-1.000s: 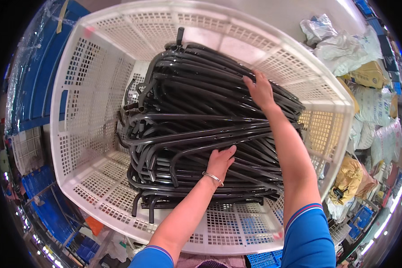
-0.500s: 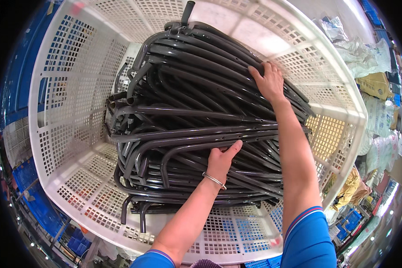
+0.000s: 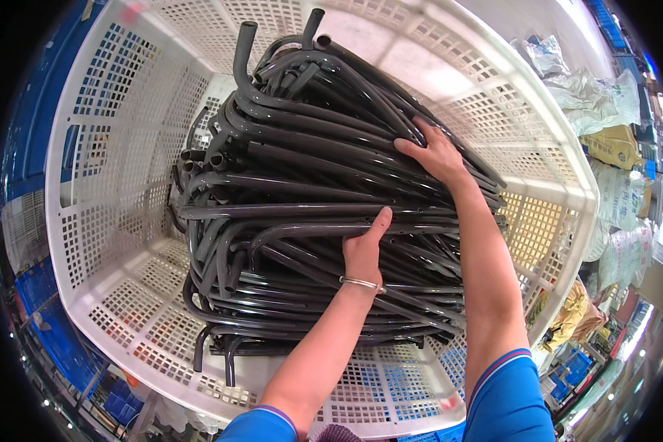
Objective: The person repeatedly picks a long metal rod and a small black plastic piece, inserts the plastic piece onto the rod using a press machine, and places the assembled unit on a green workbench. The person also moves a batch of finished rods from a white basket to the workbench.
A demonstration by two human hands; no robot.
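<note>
A heap of glossy black bent metal tubes (image 3: 324, 151) fills the middle of a white plastic crate (image 3: 118, 214). My left hand (image 3: 362, 252), with a bangle at the wrist, grips a bent tube (image 3: 302, 230) near the heap's middle. Its thumb lies on top and its other fingers are hidden below. Farther up and to the right, my right hand (image 3: 438, 156) is closed over tubes in the upper layer, thumb apart from the fingers. One bent tube (image 3: 244, 55) there has its hooked end pointing up. Other hooked ends lie toward the left.
The crate's perforated walls rise all round the heap. Beyond its right side are plastic-wrapped bundles (image 3: 619, 191) and a yellow-brown sack (image 3: 613, 146). Blue crates (image 3: 59, 317) stand outside at the left.
The upper tubes have shifted and turned, and one hooked end now stands up at the upper left. My right hand has moved slightly left and down; my left hand has moved slightly up.
</note>
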